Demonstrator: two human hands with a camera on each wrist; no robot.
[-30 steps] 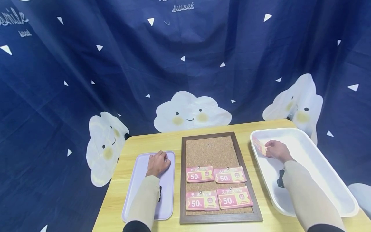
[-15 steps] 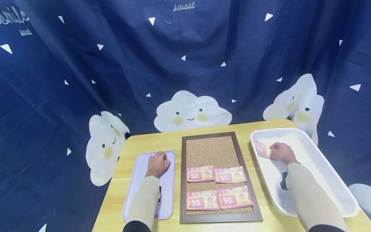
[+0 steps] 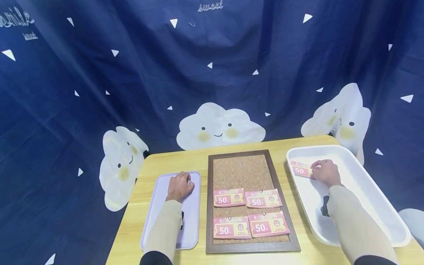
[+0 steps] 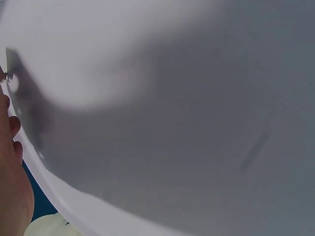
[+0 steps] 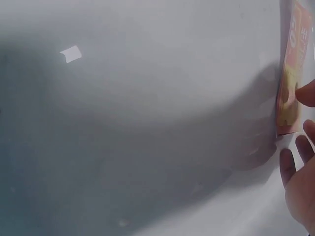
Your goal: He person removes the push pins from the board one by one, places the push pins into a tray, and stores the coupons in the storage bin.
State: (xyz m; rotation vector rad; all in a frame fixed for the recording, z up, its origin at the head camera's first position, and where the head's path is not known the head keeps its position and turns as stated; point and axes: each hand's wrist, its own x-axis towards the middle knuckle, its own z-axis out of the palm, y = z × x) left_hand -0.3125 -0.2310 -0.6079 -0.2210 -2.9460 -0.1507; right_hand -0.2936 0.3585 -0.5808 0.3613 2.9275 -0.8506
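Four pink coupons (image 3: 251,213) were already pinned on the cork board (image 3: 243,173) between the hands, its far half bare. The right hand (image 3: 326,172) pinched one more coupon (image 3: 300,169) inside the white bin (image 3: 371,191); the left hand (image 3: 179,186) rested curled on the lavender tray (image 3: 155,217), what it held hidden

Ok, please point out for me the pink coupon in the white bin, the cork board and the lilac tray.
pink coupon (image 3: 300,169), head view, on its printed face left of the right hand.
cork board (image 3: 240,171), head view, on the bare cork above the pinned coupons.
lilac tray (image 3: 193,224), head view, on its bare floor beside the left sleeve.
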